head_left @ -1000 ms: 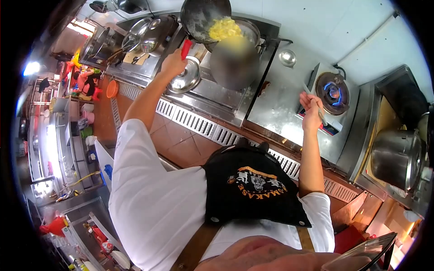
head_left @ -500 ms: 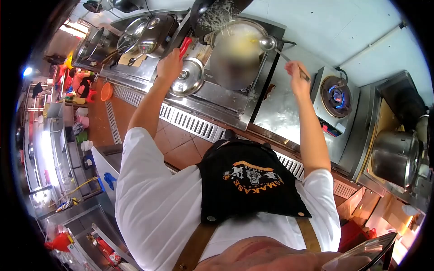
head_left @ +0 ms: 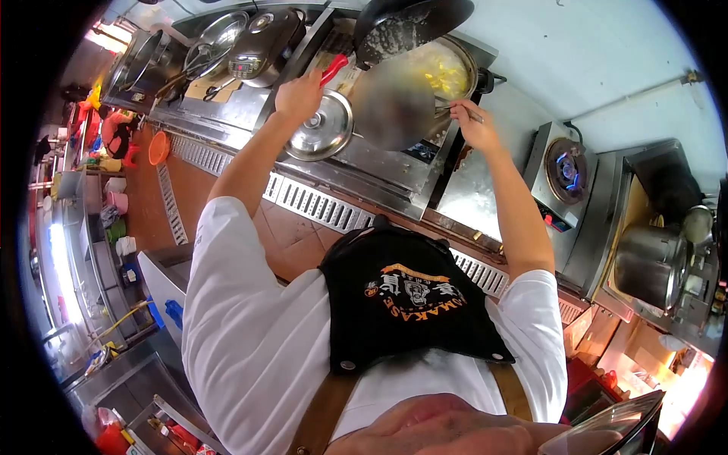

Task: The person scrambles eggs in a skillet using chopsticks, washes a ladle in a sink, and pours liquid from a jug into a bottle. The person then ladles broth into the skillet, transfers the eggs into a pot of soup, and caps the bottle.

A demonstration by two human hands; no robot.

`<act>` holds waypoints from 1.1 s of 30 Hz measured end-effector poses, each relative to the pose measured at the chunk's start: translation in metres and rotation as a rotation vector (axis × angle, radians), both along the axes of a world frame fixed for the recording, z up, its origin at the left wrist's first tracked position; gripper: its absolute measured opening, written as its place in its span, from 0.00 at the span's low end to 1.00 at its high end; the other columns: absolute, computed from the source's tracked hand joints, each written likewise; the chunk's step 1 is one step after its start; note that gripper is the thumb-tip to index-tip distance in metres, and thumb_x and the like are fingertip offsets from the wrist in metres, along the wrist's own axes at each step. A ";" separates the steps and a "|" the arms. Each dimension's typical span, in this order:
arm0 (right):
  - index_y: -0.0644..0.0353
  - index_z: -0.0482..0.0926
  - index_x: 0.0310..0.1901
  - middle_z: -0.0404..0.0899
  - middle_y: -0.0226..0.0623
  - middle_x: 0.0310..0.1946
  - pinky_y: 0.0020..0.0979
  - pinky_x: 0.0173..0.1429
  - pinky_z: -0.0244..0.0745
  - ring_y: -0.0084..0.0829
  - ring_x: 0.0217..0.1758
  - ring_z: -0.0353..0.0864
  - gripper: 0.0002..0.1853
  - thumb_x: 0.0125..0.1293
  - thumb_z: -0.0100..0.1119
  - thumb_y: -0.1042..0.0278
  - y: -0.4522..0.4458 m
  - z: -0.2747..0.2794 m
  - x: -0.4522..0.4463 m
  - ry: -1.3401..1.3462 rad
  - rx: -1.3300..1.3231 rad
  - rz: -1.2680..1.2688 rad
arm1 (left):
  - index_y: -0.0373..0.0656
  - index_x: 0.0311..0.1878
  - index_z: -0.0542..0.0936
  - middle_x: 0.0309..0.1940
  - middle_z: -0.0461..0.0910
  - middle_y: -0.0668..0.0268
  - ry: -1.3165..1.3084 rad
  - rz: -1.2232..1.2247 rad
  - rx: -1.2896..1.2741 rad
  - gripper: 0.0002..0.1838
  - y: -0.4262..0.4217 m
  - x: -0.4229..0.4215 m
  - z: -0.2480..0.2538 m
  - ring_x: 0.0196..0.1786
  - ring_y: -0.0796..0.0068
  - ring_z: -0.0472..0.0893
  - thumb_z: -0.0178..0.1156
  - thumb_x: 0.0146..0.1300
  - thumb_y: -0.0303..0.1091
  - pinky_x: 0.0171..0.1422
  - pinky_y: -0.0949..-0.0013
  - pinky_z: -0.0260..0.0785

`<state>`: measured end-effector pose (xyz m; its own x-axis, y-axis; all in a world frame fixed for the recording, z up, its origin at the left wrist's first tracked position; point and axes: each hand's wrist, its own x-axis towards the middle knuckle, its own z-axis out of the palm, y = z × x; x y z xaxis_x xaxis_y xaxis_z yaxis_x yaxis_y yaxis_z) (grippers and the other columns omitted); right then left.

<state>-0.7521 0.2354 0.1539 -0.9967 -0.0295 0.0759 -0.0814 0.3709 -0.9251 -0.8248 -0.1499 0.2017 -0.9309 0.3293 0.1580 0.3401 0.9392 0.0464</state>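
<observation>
My left hand (head_left: 299,97) is wrapped around the red handle of a black wok (head_left: 402,34). The wok is tilted on its side, its inner surface streaked with pale residue, above a wide pot (head_left: 472,57). Yellow pieces (head_left: 447,80) in pale liquid show in that pot. In my right hand (head_left: 476,125) is the handle of a metal ladle (head_left: 447,108), which points left over the pot's near side; a blurred patch hides its bowl. Below my left hand a round steel lid (head_left: 322,127) lies on the counter.
A rice cooker (head_left: 262,49) and another steel lid (head_left: 220,38) stand at the back left. On the right, a single burner (head_left: 566,171) burns with a blue flame. A tall steel pot (head_left: 648,262) stands further right. Floor grating (head_left: 322,208) runs along the counter.
The wok has swung right and lower over the pot, with my left hand moving right and up. My right hand has moved left, bringing the ladle down from the pot's far right.
</observation>
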 end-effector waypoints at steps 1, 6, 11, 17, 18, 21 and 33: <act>0.64 0.78 0.45 0.80 0.35 0.34 0.25 0.45 0.73 0.25 0.38 0.80 0.12 0.72 0.46 0.66 -0.003 -0.002 -0.003 -0.037 -0.023 -0.024 | 0.43 0.45 0.69 0.36 0.81 0.56 -0.011 0.017 -0.025 0.12 0.000 -0.001 0.001 0.37 0.51 0.82 0.54 0.62 0.37 0.41 0.50 0.74; 0.64 0.76 0.46 0.81 0.39 0.37 0.27 0.44 0.75 0.28 0.39 0.81 0.14 0.72 0.44 0.63 -0.004 -0.012 -0.016 -0.208 -0.186 -0.140 | 0.44 0.44 0.68 0.34 0.82 0.56 0.018 -0.015 -0.004 0.12 -0.005 -0.005 0.005 0.36 0.50 0.82 0.54 0.62 0.38 0.40 0.50 0.74; 0.67 0.75 0.44 0.81 0.45 0.35 0.31 0.41 0.77 0.33 0.36 0.83 0.15 0.70 0.44 0.63 0.002 -0.004 -0.016 -0.323 -0.546 -0.322 | 0.44 0.44 0.68 0.34 0.82 0.54 0.017 -0.001 0.024 0.12 -0.006 -0.009 0.006 0.37 0.50 0.82 0.55 0.62 0.39 0.40 0.51 0.74; 0.69 0.74 0.44 0.81 0.46 0.35 0.33 0.41 0.78 0.36 0.38 0.83 0.19 0.68 0.45 0.57 0.019 0.054 -0.012 -0.252 -0.573 -0.362 | 0.45 0.47 0.70 0.32 0.82 0.51 -0.145 0.098 0.135 0.18 0.017 0.003 -0.006 0.37 0.48 0.82 0.57 0.60 0.45 0.41 0.48 0.73; 0.69 0.74 0.45 0.81 0.46 0.35 0.33 0.41 0.78 0.35 0.38 0.83 0.19 0.68 0.44 0.58 0.023 0.070 -0.013 -0.213 -0.530 -0.338 | 0.45 0.47 0.70 0.32 0.82 0.51 -0.141 0.100 0.145 0.18 0.021 0.003 -0.013 0.37 0.48 0.82 0.57 0.60 0.45 0.41 0.48 0.73; 0.69 0.74 0.45 0.81 0.46 0.35 0.31 0.41 0.78 0.34 0.37 0.83 0.18 0.69 0.43 0.60 0.024 0.118 -0.021 -0.146 -0.414 -0.287 | 0.44 0.43 0.73 0.31 0.81 0.51 -0.186 0.092 0.341 0.16 0.032 0.011 -0.028 0.37 0.47 0.80 0.59 0.59 0.45 0.42 0.50 0.71; 0.65 0.75 0.45 0.81 0.44 0.39 0.26 0.41 0.78 0.29 0.38 0.83 0.16 0.71 0.41 0.62 -0.038 0.147 -0.109 -0.213 -0.023 -0.060 | 0.40 0.33 0.73 0.19 0.72 0.69 -0.910 0.162 1.377 0.10 0.097 0.058 -0.028 0.17 0.79 0.72 0.62 0.60 0.36 0.18 0.73 0.60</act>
<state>-0.8609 0.1978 0.3005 -0.9901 0.0301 -0.1371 0.1390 0.3480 -0.9271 -0.7669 -0.0530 0.1733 -0.8839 0.3098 -0.3502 -0.3531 0.0488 0.9343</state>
